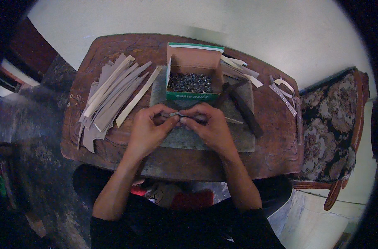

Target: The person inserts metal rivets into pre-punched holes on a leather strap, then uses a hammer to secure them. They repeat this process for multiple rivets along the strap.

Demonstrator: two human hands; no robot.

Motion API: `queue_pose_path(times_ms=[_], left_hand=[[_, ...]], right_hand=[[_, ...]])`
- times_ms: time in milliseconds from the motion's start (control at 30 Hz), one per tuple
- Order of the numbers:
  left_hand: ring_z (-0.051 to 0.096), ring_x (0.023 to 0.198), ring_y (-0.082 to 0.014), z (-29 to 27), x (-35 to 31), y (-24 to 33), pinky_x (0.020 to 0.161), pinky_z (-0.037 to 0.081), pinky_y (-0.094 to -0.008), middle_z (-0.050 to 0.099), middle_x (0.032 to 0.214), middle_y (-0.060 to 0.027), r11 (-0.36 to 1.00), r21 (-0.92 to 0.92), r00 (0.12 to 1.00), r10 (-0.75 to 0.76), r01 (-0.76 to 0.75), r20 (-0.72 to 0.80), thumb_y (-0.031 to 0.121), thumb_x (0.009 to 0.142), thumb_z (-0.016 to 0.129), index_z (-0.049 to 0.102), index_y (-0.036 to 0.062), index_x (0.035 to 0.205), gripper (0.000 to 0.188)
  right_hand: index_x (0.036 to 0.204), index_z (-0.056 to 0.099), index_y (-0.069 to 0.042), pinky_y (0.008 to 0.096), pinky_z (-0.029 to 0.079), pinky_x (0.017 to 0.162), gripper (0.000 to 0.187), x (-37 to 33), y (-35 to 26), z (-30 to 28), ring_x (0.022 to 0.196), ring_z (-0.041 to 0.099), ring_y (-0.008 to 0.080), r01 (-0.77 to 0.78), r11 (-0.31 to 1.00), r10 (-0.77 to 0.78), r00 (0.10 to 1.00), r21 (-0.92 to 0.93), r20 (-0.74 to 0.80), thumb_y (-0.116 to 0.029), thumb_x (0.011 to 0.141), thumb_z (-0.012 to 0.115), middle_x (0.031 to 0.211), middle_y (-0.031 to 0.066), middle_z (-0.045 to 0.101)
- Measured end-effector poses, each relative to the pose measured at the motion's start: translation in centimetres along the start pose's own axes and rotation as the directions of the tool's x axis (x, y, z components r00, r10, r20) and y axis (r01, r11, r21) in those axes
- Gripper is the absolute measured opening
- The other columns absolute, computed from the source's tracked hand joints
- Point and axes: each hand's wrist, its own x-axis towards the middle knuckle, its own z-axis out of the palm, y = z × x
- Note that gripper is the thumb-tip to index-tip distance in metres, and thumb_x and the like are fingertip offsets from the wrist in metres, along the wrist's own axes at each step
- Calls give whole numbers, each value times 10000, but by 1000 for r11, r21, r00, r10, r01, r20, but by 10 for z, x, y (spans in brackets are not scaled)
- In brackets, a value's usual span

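Note:
My left hand (149,128) and my right hand (212,128) meet above a grey slab (185,141) on the table. Thumbs and fingers of both are pinched together on a small, thin grey strip (175,113). Most of that strip is hidden by the fingers, and its material is unclear. Just beyond my hands stands an open green and white cardboard box (193,96), its lid raised. Many small dark metal pieces (191,83), like nails or rivets, lie inside. A dark tool resembling a hammer (245,111) rests on the slab beside my right hand.
Grey and cream strips (118,95) lie piled on the left of the carved wooden table (164,166). More strips (241,66) are behind the box. A curved strip with a row of dots (283,98) lies far right. A patterned chair (328,128) stands right of the table.

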Motion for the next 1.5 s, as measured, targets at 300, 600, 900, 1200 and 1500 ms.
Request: queue_pose_path(times_ms=[300,600,900,1200,1500], left_hand=[[629,718,-97,1,0,0,639,485,-210,691,831,-74,997,64,999,38,-37,-10,43,847,647,643,-9,924,93],[651,698,-111,6,1,-6,636,504,-242,693,756,-98,995,28,994,95,-94,-58,41,837,632,652,-40,883,95],[638,753,-92,-2,0,0,624,481,-210,678,796,-66,1000,-5,1000,11,-11,-7,49,853,622,625,-12,955,118],[637,777,-103,-2,-6,14,649,484,-210,662,871,-62,990,-136,999,-20,26,42,40,857,634,588,-9,998,156],[624,742,-100,-6,-6,14,628,473,-212,654,868,-62,983,-162,995,-79,87,57,43,844,648,592,-5,1000,172]], right_hand=[[868,699,-53,345,499,699,150,-2,-4,3,770,643,272,84,987,-93,994,-134,-60,-110,735,738,812,134,641],[874,690,-32,292,489,723,144,-5,-18,5,787,636,175,23,984,-37,996,-174,-78,-74,744,734,811,88,650],[940,668,-20,301,544,665,160,0,-14,0,783,664,191,42,998,-43,999,-56,-18,-58,786,688,894,121,669],[952,629,19,263,534,581,147,-4,-37,-9,655,656,146,-173,979,170,985,104,42,-52,826,654,869,104,673],[962,626,19,269,519,529,150,-10,-45,-11,611,648,147,-193,977,190,981,88,46,-46,828,645,868,117,676]])
